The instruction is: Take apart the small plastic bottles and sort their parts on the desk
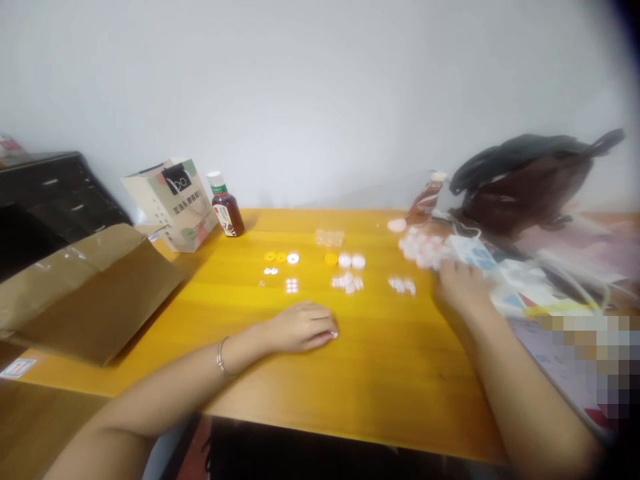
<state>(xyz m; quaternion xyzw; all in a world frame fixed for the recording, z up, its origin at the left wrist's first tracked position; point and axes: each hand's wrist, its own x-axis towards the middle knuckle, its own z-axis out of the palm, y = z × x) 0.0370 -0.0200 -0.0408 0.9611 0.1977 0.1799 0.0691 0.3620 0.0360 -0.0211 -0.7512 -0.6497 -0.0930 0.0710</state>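
Note:
My left hand (304, 327) rests on the yellow wooden table (380, 373) with its fingers curled together. A small shiny, clear spot shows at its fingertips, too small to name. My right hand (464, 287), smeared by motion, reaches to the cluttered right side beside a blue-and-white packet (471, 252); its fingers are not readable. Close by lies a heap of pale pink-white pieces (423, 248). Ahead of my left hand are yellow discs (275, 257), white discs (351, 261), a small clear group (330, 237) and clusters of small whitish pieces (347, 283).
A brown paper bag (95, 287) lies on the left, before a printed paper bag (183, 210) and a dark drink bottle (227, 207). Another brown bottle (425, 198) and a dark bag (530, 177) stand back right. A wall (300, 100) rises behind the table.

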